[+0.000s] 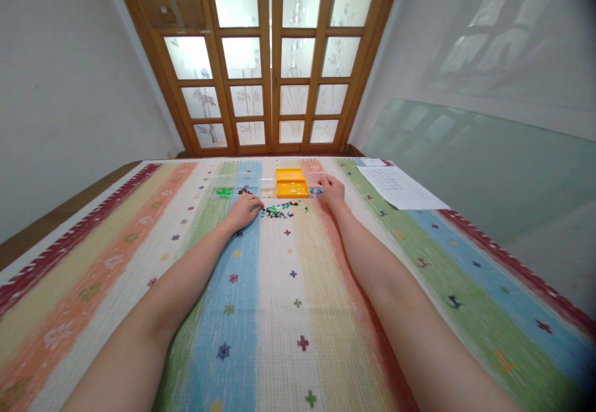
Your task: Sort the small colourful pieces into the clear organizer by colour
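A loose pile of tiny green, blue, dark brown and white pieces (278,211) lies on the striped cloth. At its left edge, my left hand (244,211) rests with fingers bent and tips together; whatever they pinch is too small to make out. My right hand (332,192) is over a small clear box with blue pieces (316,192), its fingers curled closed, and I cannot see what is in them. Between the hands, behind the pile, stands an open yellow box (292,175) with white pieces inside. Left of it are clear boxes holding green pieces (224,193) and dark brown pieces (244,191).
A clear box with a few pale pieces (267,190) adjoins the yellow box. White paper sheets (399,187) lie at the table's far right. The striped tablecloth (274,337) covers the table. Beyond its far edge are wooden glazed doors (274,58); a glass panel (465,157) leans at the right wall.
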Available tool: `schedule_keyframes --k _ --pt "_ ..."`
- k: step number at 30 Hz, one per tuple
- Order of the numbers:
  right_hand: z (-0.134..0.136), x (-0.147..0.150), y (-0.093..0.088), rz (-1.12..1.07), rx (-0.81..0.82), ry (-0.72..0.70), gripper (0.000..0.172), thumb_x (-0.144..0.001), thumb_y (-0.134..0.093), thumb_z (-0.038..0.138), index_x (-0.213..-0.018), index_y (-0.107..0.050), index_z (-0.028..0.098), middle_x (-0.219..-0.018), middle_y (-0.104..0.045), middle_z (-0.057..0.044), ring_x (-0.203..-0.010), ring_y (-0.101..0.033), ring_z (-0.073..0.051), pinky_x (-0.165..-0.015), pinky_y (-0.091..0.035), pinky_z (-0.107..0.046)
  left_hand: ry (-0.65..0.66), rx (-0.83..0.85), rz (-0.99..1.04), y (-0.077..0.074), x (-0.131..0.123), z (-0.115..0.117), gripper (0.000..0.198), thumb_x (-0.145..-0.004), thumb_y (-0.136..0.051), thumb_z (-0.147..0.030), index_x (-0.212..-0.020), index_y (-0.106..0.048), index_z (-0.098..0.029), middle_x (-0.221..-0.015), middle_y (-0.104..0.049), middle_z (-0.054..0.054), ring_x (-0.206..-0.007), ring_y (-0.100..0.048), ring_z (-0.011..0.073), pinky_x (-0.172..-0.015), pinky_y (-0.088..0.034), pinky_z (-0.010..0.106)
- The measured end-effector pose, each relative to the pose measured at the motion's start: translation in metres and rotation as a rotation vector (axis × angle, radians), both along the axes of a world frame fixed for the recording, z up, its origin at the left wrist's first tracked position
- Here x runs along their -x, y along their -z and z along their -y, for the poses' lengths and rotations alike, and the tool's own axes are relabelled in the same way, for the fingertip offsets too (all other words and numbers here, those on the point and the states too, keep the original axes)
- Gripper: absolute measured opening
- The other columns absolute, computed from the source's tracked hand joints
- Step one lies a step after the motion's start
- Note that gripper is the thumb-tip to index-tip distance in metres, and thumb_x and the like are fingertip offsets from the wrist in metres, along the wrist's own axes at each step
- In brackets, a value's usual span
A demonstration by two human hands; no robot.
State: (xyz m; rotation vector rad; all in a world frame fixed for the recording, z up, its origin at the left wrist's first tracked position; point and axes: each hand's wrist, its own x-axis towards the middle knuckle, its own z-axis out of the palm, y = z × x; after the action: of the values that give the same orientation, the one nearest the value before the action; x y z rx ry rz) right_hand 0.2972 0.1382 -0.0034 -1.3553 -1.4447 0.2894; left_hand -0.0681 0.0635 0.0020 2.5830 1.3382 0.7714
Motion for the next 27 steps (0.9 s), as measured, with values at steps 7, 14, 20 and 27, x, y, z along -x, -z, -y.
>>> schedule_keyframes --k 7,14,20,27 --pt "-0.002 0.002 0.005 0.032 0.029 0.015 0.052 -0.1 -0.04 0.051 -0.087 -0.076 0.018 -0.093 -0.078 -0.012 -0.088 -0.068 -0.026 -0.086 -0.052 -0.037 -0.009 0.023 -0.028 -0.005 -0.005 0.004 0.021 -0.091 -0.06 -0.024 -0.1 -0.08 -0.025 -0.112 -0.075 0.008 -0.117 -0.061 0.0287 -0.111 -0.045 0.045" --pt "-0.004 0.009 0.008 0.159 -0.023 -0.01 0.049 -0.103 -0.037 0.046 -0.083 -0.074 0.019 -0.094 -0.075 -0.011 -0.091 -0.065 -0.025 -0.088 -0.05 -0.037 -0.024 0.028 -0.041 -0.005 -0.005 0.004 0.017 -0.092 -0.061 -0.025 -0.095 -0.078 -0.023 -0.108 -0.075 0.009 -0.112 -0.063 0.0291 -0.108 -0.046 0.045" --pt "0.005 0.032 -0.001 0.354 -0.163 -0.06 0.042 -0.104 -0.041 0.039 -0.082 -0.072 0.021 -0.099 -0.074 -0.011 -0.101 -0.061 -0.027 -0.098 -0.045 -0.04 -0.025 0.043 -0.051 -0.006 -0.004 0.003 0.017 -0.093 -0.061 -0.026 -0.096 -0.078 -0.023 -0.109 -0.075 0.009 -0.113 -0.063 0.0293 -0.108 -0.045 0.045" --pt "0.034 0.074 -0.01 0.523 -0.119 -0.244 0.047 -0.109 -0.041 0.042 -0.085 -0.075 0.02 -0.093 -0.071 -0.013 -0.094 -0.06 -0.029 -0.094 -0.043 -0.041 -0.122 0.057 0.065 -0.004 -0.004 0.002 0.017 -0.092 -0.059 -0.029 -0.097 -0.075 -0.024 -0.102 -0.075 0.008 -0.103 -0.064 0.0279 -0.099 -0.05 0.042"
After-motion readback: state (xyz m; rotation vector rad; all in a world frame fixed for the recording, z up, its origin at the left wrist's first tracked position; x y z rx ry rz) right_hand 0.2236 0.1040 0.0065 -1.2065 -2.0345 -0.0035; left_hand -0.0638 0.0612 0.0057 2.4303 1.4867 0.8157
